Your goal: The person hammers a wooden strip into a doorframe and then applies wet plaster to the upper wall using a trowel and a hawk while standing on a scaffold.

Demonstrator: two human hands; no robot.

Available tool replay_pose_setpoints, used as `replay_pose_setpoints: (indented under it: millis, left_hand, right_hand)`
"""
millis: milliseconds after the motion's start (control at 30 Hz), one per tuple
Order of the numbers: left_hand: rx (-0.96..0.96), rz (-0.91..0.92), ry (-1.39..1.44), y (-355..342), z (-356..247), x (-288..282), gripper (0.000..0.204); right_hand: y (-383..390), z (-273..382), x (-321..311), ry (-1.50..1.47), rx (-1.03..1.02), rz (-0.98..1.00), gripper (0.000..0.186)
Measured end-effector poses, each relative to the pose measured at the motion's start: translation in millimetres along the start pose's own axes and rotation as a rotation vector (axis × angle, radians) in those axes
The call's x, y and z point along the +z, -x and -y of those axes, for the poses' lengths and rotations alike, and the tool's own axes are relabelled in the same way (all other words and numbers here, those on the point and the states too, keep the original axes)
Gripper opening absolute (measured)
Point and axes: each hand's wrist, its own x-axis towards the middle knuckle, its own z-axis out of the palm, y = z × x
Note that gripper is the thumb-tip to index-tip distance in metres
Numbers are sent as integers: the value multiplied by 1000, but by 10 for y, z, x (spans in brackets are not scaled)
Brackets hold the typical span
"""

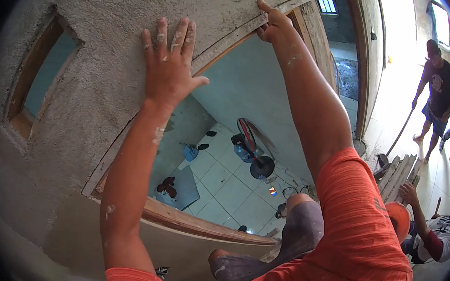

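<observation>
My left hand (169,70) lies flat against the rough grey plaster wall (98,82), fingers spread and spotted with cement. Its thumb points toward a long, cement-smeared wooden strip (226,47) that runs along the edge of a wood-framed opening. Farther up that strip, my right hand (274,25) is closed round it, with the thumb on the wall side and the fingers curled under at the opening. My left forearm crosses in front of the strip's lower part and hides some of it.
Through the opening show a standing fan (247,138), a tiled floor (225,181) and a grey mat (183,188). A small framed opening (39,76) is at left. To the right are a person with a long-handled tool (438,88), one in red, another crouching, and stacked boards (396,176).
</observation>
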Motion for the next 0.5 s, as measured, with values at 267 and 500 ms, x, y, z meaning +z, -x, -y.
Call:
replay_pose_setpoints:
  millis: [267, 500]
  left_hand:
    - [-34, 172, -259, -145, -58, -30, 105]
    - [13, 222, -307, -62, 81, -53, 94]
  right_hand:
    - [125, 135, -108, 290, -47, -62, 71]
    - [1022, 1, -1926, 727, -222, 8, 83]
